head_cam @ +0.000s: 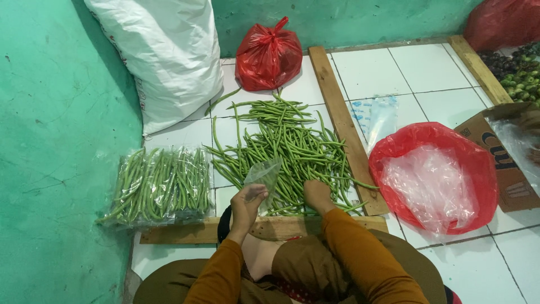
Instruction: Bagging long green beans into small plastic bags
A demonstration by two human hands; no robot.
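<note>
A loose pile of green beans [284, 147] lies on the white tiled floor [416, 73] in front of me. My left hand [247, 206] holds a small clear plastic bag [263, 175] upright at the pile's near edge. My right hand [317, 196] rests palm down on the near beans, fingers curled among them; what it grips is hidden. To the left lie several clear bags packed with beans [162, 186], side by side against the green wall.
A wooden frame [342, 121] borders the pile on the right and front. A tied red bag [268, 55] and a white sack [163, 53] stand at the back. An open red bag holding clear bags [433, 174], a cardboard box [506, 163] and small dark and green produce [520, 73] are on the right.
</note>
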